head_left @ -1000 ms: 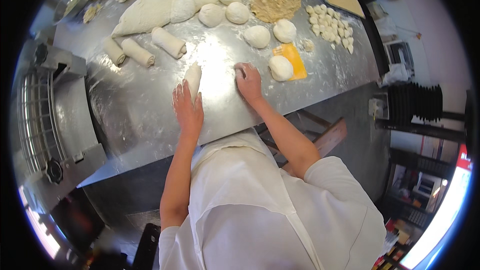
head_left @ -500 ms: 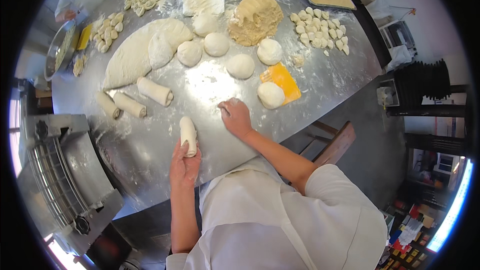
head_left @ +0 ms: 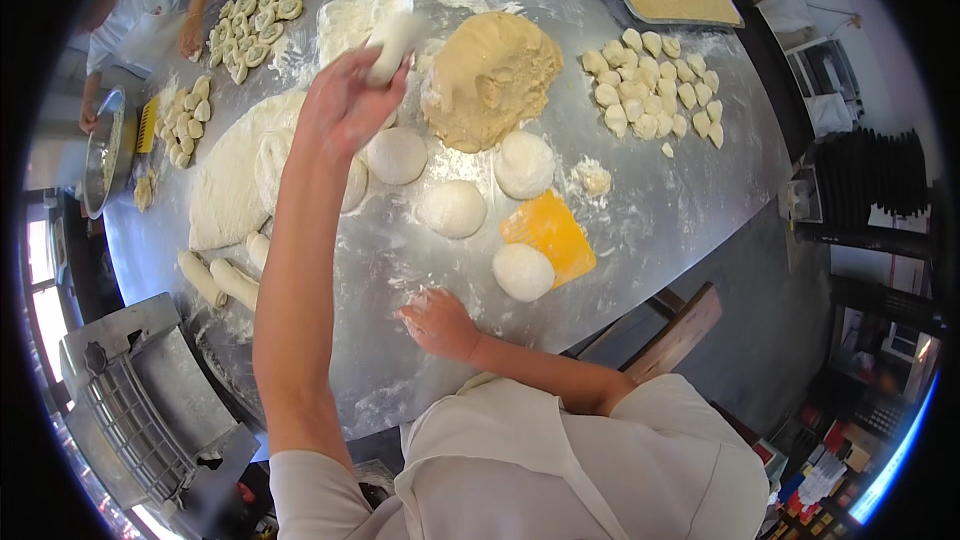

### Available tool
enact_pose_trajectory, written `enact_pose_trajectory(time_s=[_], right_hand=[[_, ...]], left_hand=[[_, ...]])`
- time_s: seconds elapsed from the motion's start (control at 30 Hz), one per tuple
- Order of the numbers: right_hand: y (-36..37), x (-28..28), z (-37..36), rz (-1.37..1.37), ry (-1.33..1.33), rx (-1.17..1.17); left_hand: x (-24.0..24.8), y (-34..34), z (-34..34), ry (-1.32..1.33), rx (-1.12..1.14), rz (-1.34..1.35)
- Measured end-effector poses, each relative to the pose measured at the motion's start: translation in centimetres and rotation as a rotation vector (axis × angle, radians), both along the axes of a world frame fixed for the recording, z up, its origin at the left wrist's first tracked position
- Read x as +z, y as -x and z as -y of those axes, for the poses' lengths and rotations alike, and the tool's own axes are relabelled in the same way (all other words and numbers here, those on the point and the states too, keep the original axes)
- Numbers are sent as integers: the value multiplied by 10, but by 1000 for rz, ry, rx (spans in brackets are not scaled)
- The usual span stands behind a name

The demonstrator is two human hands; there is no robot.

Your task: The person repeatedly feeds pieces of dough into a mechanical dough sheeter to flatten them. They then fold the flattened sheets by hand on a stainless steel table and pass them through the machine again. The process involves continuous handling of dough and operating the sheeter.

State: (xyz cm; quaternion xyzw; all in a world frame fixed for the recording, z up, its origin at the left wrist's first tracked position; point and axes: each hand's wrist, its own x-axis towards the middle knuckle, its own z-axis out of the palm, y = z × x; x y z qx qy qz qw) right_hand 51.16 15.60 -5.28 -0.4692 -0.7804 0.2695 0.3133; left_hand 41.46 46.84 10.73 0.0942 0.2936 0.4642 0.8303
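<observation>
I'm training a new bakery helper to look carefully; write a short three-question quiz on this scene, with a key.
1. Which hand holds up the white dough roll?
2. True or false: the right hand is apart from the yellow scraper.
3. Fill in: the large lumpy dough mound is ____ in colour.

Key:
1. The left hand.
2. True.
3. Tan.
</observation>
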Motion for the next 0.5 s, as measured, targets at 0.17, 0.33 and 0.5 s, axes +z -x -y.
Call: enact_pose_trajectory(time_s=[0.17,0.33,0.5], right_hand=[[-5,0,-2,-61,77,79],[-4,-6,-2,-137,69,71],[-4,1,-5,-147,101,90]], left_hand=[[-30,-43,-10,164,147,-362],[-49,20,82,-178,196,-813],[-64,90,118,-651,140,-1745]])
